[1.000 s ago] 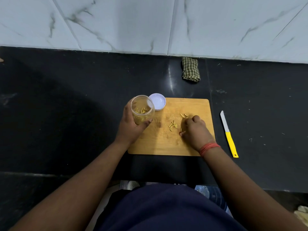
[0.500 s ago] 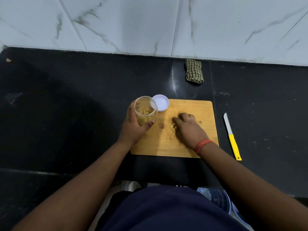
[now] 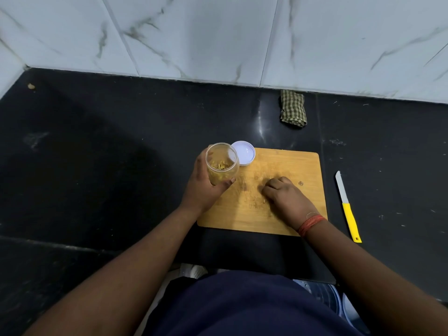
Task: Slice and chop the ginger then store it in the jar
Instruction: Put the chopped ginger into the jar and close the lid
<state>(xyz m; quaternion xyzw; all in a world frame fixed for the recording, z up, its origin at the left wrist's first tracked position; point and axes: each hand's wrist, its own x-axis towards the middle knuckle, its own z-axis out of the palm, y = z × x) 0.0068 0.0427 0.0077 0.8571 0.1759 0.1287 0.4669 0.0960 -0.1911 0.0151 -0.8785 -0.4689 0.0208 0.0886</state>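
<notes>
No readable text, labels, brands or numbers anywhere in view.

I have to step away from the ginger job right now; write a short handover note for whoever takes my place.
Left hand grips the open jar, tilted, at the cutting board's left edge; some chopped ginger is already inside.
Right hand, fingers curled, is on the board gathering the last bits; what it holds cannot be seen.
A few ginger scraps lie on the board.
Lid is off, behind the jar. Knife lies on the counter to the right.
Left: drop in the remaining pieces, close the jar.
</notes>
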